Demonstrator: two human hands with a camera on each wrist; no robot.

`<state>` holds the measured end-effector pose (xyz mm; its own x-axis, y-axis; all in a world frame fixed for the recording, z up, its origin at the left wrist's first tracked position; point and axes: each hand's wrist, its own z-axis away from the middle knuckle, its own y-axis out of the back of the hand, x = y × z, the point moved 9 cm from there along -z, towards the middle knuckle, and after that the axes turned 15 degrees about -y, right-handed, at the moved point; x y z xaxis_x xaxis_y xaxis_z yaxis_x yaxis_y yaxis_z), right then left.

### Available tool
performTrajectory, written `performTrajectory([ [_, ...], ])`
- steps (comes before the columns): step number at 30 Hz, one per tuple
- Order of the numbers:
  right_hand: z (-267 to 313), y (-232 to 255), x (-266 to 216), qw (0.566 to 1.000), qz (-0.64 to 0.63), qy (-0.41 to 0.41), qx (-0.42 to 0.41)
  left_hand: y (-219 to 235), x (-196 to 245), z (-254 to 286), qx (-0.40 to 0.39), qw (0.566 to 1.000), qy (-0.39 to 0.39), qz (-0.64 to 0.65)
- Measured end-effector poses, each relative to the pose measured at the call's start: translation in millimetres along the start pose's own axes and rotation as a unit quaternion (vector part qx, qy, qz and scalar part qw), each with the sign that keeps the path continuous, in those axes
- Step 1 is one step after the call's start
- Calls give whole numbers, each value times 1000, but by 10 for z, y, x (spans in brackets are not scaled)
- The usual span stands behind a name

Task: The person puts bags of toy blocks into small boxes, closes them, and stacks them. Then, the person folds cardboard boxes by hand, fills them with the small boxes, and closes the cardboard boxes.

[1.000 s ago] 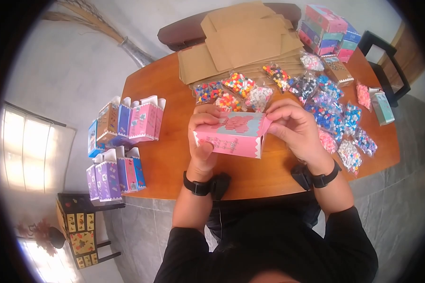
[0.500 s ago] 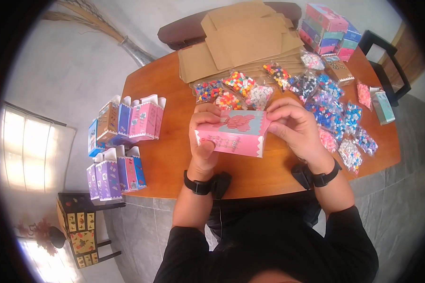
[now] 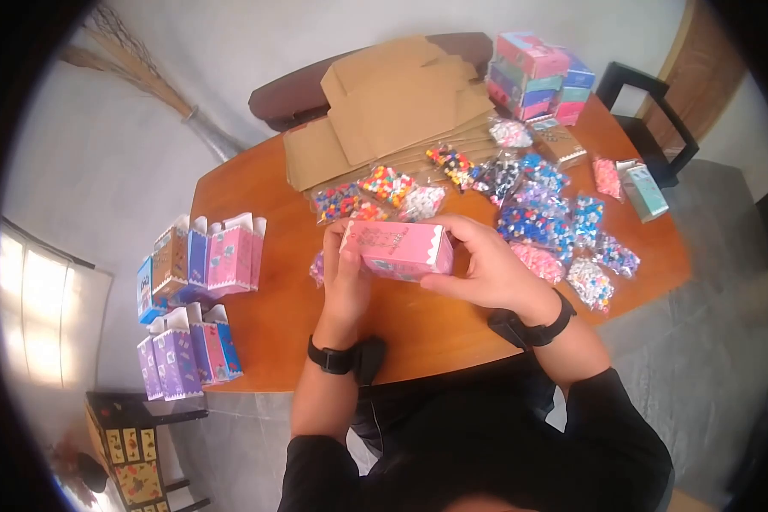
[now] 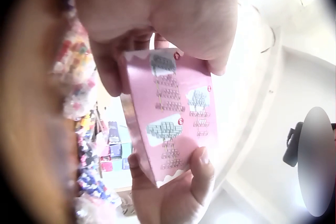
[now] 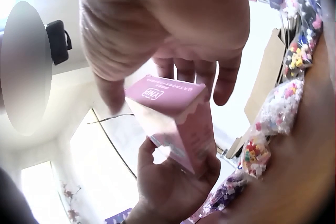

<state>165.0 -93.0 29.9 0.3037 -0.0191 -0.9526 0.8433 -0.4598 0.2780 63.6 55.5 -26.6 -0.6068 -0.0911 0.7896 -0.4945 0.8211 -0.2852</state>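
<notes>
Pink box [image 3: 398, 247] between 2 hands [image 3: 347, 277] [image 3: 486, 266].

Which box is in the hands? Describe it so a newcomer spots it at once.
Start at the table and find the left hand and right hand over it. Between them is a pink box, edged in white scallops. Other pink boxes stand on the table to the left; only this one is held.

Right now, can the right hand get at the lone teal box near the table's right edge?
Probably yes: the teal box lies past low bead bags the right hand could pass over, once it releases the pink box it grips.
</notes>
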Motion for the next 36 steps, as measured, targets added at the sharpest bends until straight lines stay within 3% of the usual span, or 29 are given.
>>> performTrajectory([
  [1, 15, 35, -17, 1000, 5, 1, 4, -68, 25, 3, 0, 1000, 1, 12],
  [3, 3, 152, 218, 975, -189, -115, 4, -121, 66, -4, -2, 1000, -2, 25],
  [4, -22, 310, 230, 973, -217, -76, 11, -112, 32, 0, 8, 999, 25, 46],
  [6, 91, 771, 281, 930, -313, -134, 135, -24, -47, 31, 10, 996, 45, 70],
  [8, 104, 1350, 461, 903, -338, -123, 235, 14, -20, 24, 10, 998, 48, 42],
  [10, 6, 1939, 817, 900, -353, -124, 225, 37, -12, 26, 12, 999, 50, 14],
  [13, 41, 2704, 1448, 852, -332, -235, 329, 48, -3, 24, 14, 999, 43, -12],
  [18, -69, 2988, 1686, 857, -232, -265, 375, 55, -68, 28, 2, 998, 48, -29],
  [20, -57, 3006, 1679, 856, -210, -274, 385, 54, -92, 28, 0, 998, 51, -28],
  [23, -12, 2924, 1753, 834, -107, -378, 387, 60, -95, 16, 4, 998, 56, -31],
  [27, 79, 2874, 1545, 832, -77, -408, 368, 72, -79, 7, 13, 998, 49, -29],
  [29, 145, 3009, 1436, 833, -100, -353, 413, 123, -71, 2, 32, 998, 39, -29],
  [31, 135, 2911, 1080, 864, -116, -171, 458, 204, -78, -15, 60, 997, 25, -34],
  [33, 60, 2397, 605, 895, -172, -86, 402, 211, -62, -29, 32, 999, -3, -27],
  [35, -55, 1768, 260, 956, -91, -95, 263, 222, 16, -46, 75, 994, -75, 16],
  [36, -111, 1345, 231, 982, -52, -94, 155, 299, 130, -6, 97, 992, -83, -6],
])
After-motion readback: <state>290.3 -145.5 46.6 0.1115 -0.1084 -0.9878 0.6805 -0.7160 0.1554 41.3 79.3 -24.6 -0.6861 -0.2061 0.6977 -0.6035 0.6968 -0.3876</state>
